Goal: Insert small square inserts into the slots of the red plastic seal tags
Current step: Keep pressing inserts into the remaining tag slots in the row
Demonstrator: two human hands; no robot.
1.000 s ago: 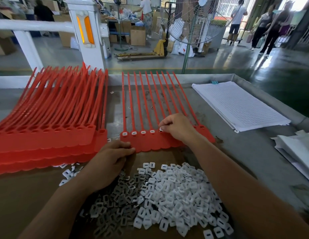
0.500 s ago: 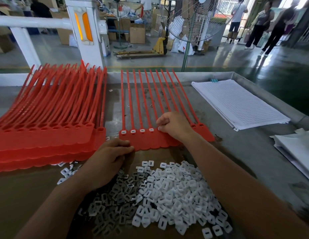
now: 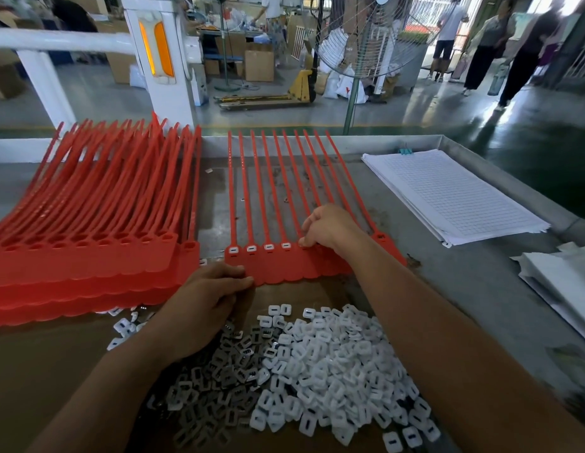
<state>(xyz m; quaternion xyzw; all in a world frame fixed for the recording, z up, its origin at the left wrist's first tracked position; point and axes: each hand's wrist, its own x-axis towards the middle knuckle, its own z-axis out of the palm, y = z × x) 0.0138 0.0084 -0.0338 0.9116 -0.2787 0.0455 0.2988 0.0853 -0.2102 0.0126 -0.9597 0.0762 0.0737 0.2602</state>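
A flat strip of red seal tags lies in the middle of the table, its long tails pointing away from me. Its four leftmost slots hold white inserts. My right hand has curled fingers, and its fingertips pinch down at the fifth slot; the insert under them is hidden. My left hand sits at the strip's near left corner, with thumb on top and fingers curled at the edge. A heap of loose white square inserts lies on brown cardboard in front of me.
A thick stack of red tag strips fills the left side. Gridded paper sheets lie at the right, with more white sheets at the far right edge. The table's raised metal rim runs along the back. People walk on the factory floor beyond it.
Both hands stay almost where they were. The right fingertips remain at the fifth slot and the left hand at the near corner. Only the view shifts slightly.
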